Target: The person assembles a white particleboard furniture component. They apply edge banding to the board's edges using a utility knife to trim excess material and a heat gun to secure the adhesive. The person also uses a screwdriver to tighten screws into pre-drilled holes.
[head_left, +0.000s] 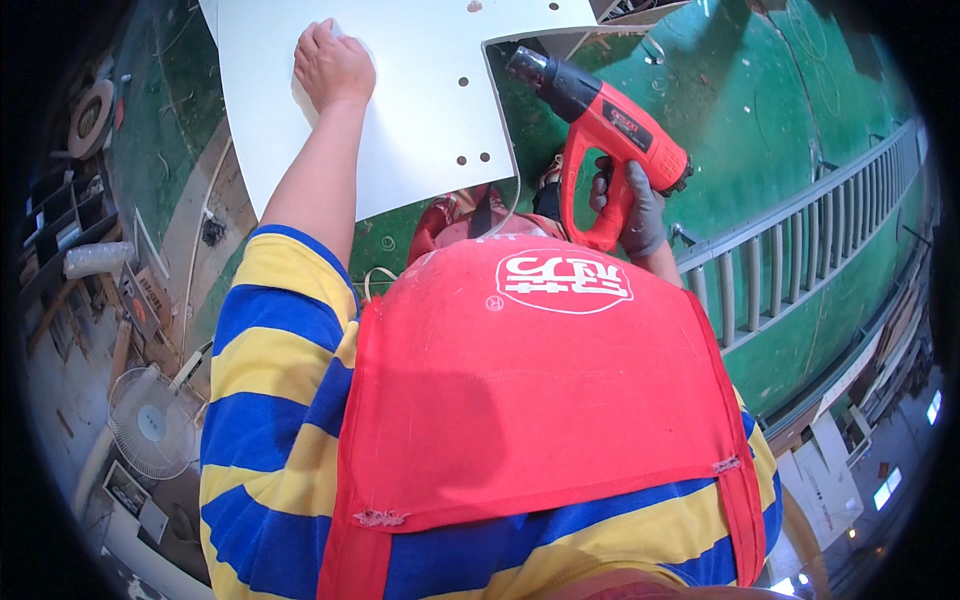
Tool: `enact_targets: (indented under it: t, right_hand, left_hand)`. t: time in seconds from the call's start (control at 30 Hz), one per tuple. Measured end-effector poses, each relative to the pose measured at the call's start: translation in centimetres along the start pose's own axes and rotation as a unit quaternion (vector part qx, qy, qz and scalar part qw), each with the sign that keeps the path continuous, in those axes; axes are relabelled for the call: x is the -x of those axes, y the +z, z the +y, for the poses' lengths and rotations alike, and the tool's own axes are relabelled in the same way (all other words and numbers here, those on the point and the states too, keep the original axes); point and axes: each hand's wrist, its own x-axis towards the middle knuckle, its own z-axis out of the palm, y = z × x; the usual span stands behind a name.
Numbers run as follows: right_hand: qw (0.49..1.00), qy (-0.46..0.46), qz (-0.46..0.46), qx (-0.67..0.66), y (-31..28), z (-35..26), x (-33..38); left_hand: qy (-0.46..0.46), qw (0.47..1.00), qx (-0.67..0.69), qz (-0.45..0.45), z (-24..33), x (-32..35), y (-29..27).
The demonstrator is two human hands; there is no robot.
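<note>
My left hand (334,68) is bare and rests on a large white panel (420,130) with several dark round holes. Its fingers are curled together around something pale that I cannot make out. In my right hand (642,212), which wears a grey glove, is a red and black heat gun (625,130), gripped by its handle. The gun's metal nozzle points up and left, just past the panel's notched right edge. Whether the gun is running does not show.
A metal ladder (800,240) lies along the right on the green floor (730,90). At the left are a white fan (152,424), a tape-like roll (92,118), black bins (68,215) and loose scraps. My red apron (540,390) fills the lower middle.
</note>
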Motion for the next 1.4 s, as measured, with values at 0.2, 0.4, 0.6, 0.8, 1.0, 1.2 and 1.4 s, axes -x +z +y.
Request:
enact_targets:
  t: [0.2, 0.4, 0.6, 0.8, 1.0, 1.2, 1.4]
  right_hand:
    - [0.998, -0.027, 0.044, 0.025, 1.4, -0.8, 0.4]
    - [0.999, -0.029, 0.035, 0.005, 0.5, -0.3, 0.2]
    - [0.999, -0.022, 0.035, -0.003, 0.2, -0.2, 0.2]
    - [0.999, -0.035, 0.027, 0.005, 0.6, -0.3, 0.5]
    - [0.999, -0.026, 0.017, -0.014, 0.2, 0.0, 0.5]
    - [0.999, -0.026, 0.016, -0.016, -0.2, 0.6, 0.5]
    - [0.998, -0.037, 0.040, -0.006, 1.3, 0.0, 0.9]
  left_hand:
    - [0.000, 1.000, 0.003, -0.003, 0.1, 0.0, 0.3]
    - [-0.017, 0.999, -0.001, -0.037, 0.7, 0.0, -0.2]
    - [-0.024, 0.999, 0.003, -0.046, 0.6, 0.0, -0.5]
    - [-0.024, 0.999, -0.001, -0.042, 0.6, 0.0, -0.4]
    - [-0.024, 0.999, 0.001, -0.042, 0.1, 0.1, -0.3]
    - [-0.016, 0.999, 0.010, -0.035, -0.2, 0.0, -0.2]
    - [-0.020, 0.999, 0.004, -0.027, -0.2, 0.0, -0.1]
